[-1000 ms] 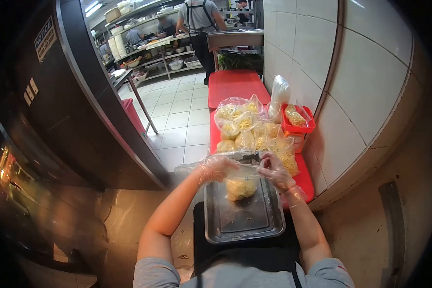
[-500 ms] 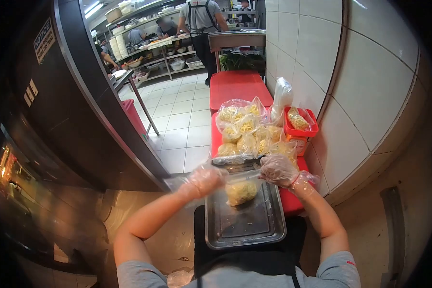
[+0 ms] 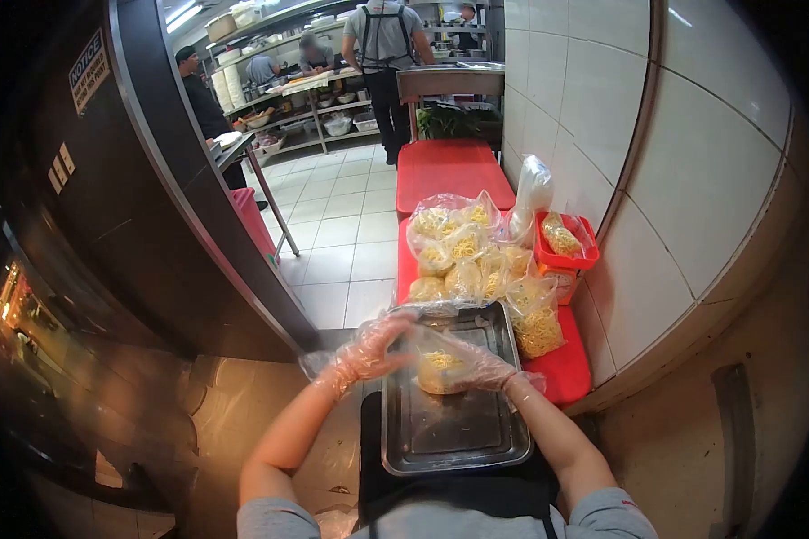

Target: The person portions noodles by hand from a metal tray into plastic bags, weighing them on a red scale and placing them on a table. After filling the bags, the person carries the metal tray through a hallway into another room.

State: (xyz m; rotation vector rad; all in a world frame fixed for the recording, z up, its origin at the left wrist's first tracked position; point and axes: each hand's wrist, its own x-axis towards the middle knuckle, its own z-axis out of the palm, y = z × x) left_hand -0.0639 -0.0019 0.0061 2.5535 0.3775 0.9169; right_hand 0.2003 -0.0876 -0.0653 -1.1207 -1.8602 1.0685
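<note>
A clear plastic bag of yellow noodles [image 3: 439, 384] rests in a dark metal tray [image 3: 458, 436] across my lap. My right hand [image 3: 476, 364], in a loose clear glove, is closed around the bag's right side and upper part. To the left of the bag is my left hand [image 3: 367, 349], also gloved. Its fingers are apart and a little blurred, and I see nothing held in them. Beyond the tray, several bagged noodle portions [image 3: 463, 280] are heaped on a red surface.
A red basket [image 3: 587, 253] holding one noodle bag sits on an orange scale [image 3: 562, 286] by the tiled wall [image 3: 661, 193]. A roll of clear bags [image 3: 534, 187] stands beside it. A dark panel [image 3: 144, 207] borders my left; several people work in the kitchen beyond.
My right hand has moved down and left from the bag's top corner onto its side. My left hand's fingers have opened and risen. Another person has come into view at the far left.
</note>
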